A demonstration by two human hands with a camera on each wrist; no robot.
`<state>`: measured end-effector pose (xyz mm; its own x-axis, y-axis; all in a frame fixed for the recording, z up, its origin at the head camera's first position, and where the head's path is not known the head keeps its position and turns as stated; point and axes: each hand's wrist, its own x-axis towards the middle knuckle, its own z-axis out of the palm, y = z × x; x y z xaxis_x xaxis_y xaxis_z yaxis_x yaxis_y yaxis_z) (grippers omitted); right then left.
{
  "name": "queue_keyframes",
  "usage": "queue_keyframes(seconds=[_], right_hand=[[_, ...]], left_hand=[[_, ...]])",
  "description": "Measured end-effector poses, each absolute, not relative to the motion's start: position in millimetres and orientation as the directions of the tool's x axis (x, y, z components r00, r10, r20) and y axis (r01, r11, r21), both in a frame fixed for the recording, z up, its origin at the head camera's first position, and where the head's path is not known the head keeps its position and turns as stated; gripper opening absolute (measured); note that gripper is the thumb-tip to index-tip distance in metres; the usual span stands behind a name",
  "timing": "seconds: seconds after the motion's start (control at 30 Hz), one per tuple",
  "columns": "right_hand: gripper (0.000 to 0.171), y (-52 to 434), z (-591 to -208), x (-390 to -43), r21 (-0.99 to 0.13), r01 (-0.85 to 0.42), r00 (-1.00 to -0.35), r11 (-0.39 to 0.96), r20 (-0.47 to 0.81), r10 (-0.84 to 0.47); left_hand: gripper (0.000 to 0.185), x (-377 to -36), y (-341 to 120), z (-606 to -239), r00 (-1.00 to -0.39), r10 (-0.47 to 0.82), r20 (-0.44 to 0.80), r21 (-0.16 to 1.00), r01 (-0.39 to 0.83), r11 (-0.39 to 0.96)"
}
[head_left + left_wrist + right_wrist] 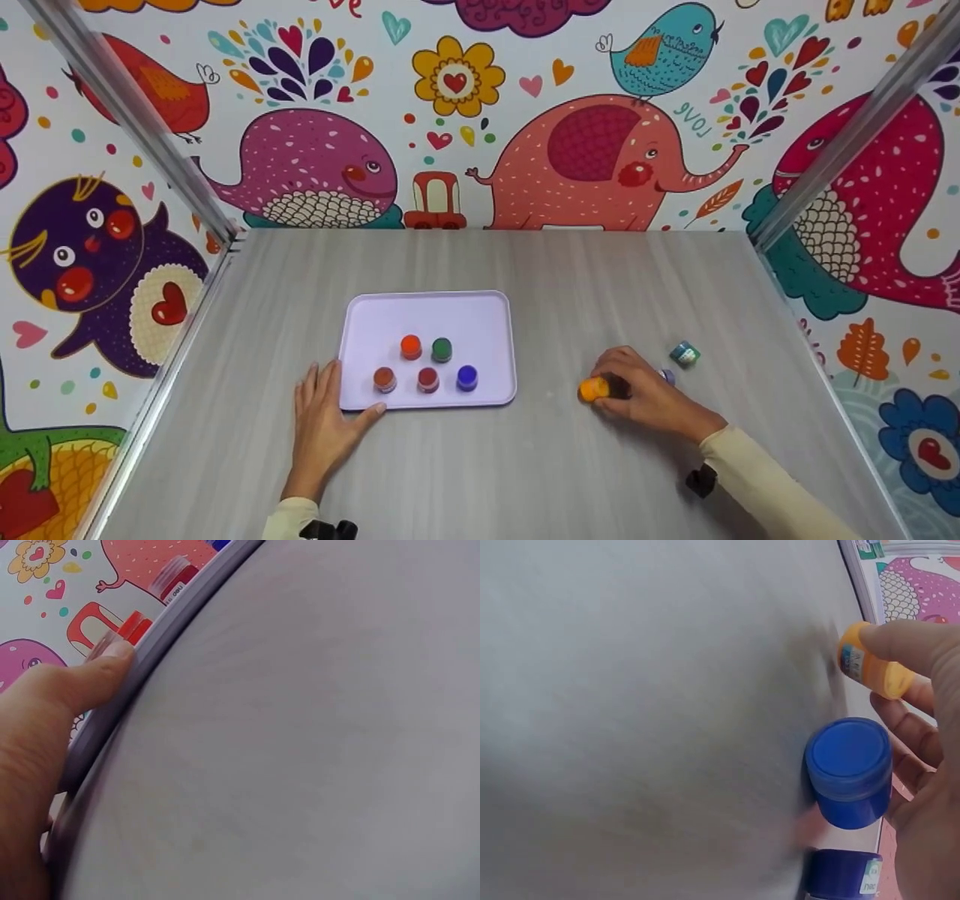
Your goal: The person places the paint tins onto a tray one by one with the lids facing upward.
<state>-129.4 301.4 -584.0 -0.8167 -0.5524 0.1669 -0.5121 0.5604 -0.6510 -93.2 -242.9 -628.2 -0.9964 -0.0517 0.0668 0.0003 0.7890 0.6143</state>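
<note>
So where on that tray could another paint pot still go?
The tray's back strip and left side are bare. Five pots crowd its front middle, the left hand presses its front-left corner, and the right hand grips an orange pot.

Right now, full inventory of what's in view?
Lilac plastic tray: 1, centre-left of the grey table.
Small paint pots on tray: 5; orange-red, green, brown-orange, red, blue.
Yellow-orange paint pot: 1, in the right hand's fingers.
Blue-lidded pots: 2, beside the right hand.
Teal pot: 1, on table, right of that hand.
Left hand: flat on table, thumb against the tray's edge.
Right hand: pinches the yellow-orange pot.
</note>
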Motion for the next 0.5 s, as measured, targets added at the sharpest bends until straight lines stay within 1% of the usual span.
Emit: queue_keyframes(seconds=[0.13, 0.27, 0.4, 0.5], right_hand=[[0.035, 298, -585, -136, -0.656, -0.527, -0.819, 0.540, 0.224, -0.528], [0.038, 294, -587, -142, -0.656, -0.548, -0.811, 0.520, 0.264, -0.522], [0.038, 288, -584, -146, -0.676, -0.503, -0.834, 0.538, 0.216, -0.508], [0.037, 284, -581, -148, -0.679, -0.468, -0.851, 0.566, 0.175, -0.495]], left_hand=[[0.116, -92, -243, -629, -0.995, -0.051, 0.090, 0.621, 0.016, 0.784], [0.116, -93, -243, -628, -0.995, -0.055, 0.079, 0.622, 0.007, 0.783], [0.116, -94, -243, -628, -0.996, -0.059, 0.065, 0.622, -0.005, 0.783], [0.116, -93, -243, -628, -0.995, -0.056, 0.082, 0.624, 0.007, 0.781]])
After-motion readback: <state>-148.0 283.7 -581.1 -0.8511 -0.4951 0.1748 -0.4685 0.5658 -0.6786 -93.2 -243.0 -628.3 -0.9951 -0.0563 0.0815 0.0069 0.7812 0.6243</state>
